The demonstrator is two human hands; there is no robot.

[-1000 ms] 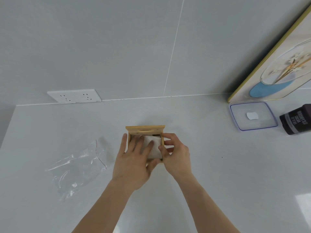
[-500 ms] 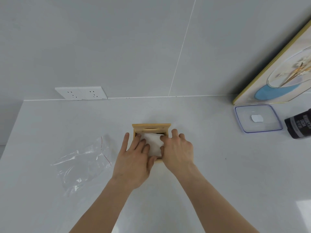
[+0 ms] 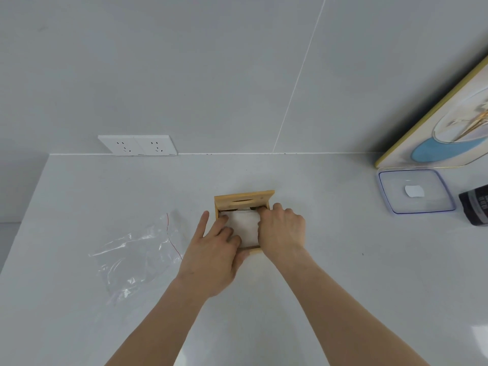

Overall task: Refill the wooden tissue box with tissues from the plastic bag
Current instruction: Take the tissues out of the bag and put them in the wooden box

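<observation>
The small wooden tissue box (image 3: 244, 198) stands on the white counter with its slotted lid tipped up at the back. White tissues (image 3: 243, 228) lie inside it. My left hand (image 3: 211, 257) rests over the box's left side, its fingers pressing on the tissues. My right hand (image 3: 281, 229) covers the right side, fingers curled down onto the tissues at the back right corner. The clear plastic bag (image 3: 137, 256) with a red strip lies flat and empty to the left of the box.
A clear lidded container (image 3: 416, 190) sits at the right, a dark jar (image 3: 475, 207) beside it, and a framed picture (image 3: 446, 128) leans on the wall behind. A white double socket (image 3: 137, 145) is on the wall at the back left.
My right hand has moved from the box's front right edge onto the tissues and slid toward the back corner. My left hand's fingers have shifted slightly on the tissues. The view moved a little.
</observation>
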